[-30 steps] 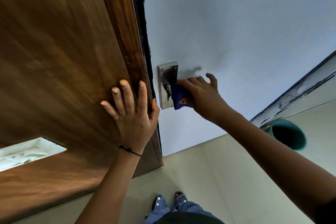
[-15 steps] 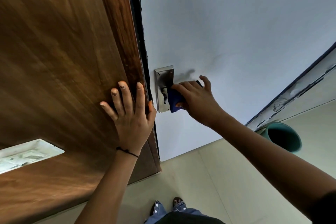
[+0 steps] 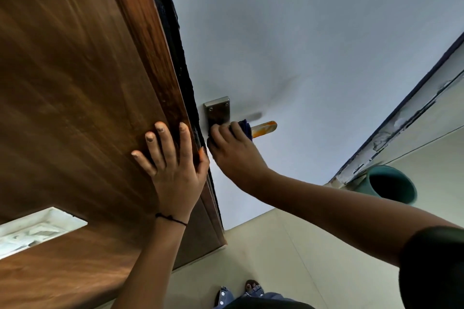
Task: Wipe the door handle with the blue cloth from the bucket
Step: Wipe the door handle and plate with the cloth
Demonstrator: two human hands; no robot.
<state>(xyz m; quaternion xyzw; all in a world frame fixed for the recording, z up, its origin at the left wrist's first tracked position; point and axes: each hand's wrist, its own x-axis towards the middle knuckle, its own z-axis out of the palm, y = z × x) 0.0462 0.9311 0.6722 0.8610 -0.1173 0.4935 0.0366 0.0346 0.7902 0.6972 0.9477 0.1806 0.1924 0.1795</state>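
Looking up at a pale grey-blue door (image 3: pixel 313 45) that fills the upper right of the frame, I see a wooden panel (image 3: pixel 70 83) covering the left. My left hand (image 3: pixel 173 165) lies spread flat on the wood at centre. Just right of it, my right hand (image 3: pixel 233 150) is closed around the blue cloth (image 3: pixel 246 128), pressing it at the base of the handle (image 3: pixel 265 128), below the steel plate (image 3: pixel 217 110). The lever's orange-stained end sticks out right. A teal bucket (image 3: pixel 390 184) sits at mid right on the beige floor (image 3: pixel 288 258).
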